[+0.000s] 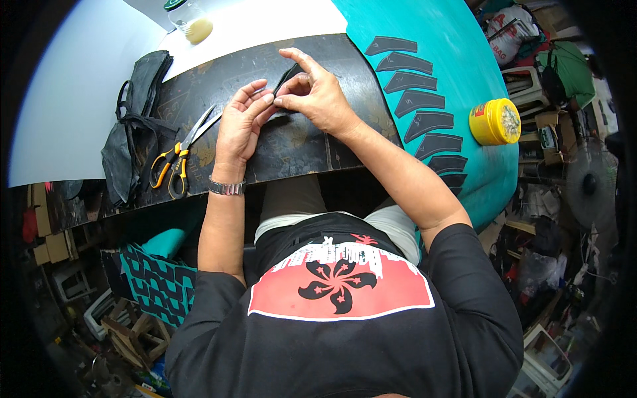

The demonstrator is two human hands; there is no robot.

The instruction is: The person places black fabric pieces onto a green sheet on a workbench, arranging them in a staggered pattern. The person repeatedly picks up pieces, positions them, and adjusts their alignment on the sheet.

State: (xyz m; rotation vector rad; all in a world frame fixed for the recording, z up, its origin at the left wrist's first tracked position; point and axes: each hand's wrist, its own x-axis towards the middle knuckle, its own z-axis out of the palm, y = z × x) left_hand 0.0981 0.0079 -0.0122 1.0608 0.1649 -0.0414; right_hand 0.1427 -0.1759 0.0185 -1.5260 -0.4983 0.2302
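Pinching 1 dark strip [286,74] w/ fingers of both hands—left [240,129], right [317,96]—beside 1 scissors [178,156], 9 cut pieces [424,123].

Both forearms reach forward; the left hand [240,123] and right hand [317,93] meet fingertip to fingertip, thumbs and forefingers closed in a shared pinching grip.

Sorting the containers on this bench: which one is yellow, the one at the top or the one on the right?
The tub on the right, standing on the teal sheet beside the row of dark cut pieces. The jar at the top is clear glass with a green lid.
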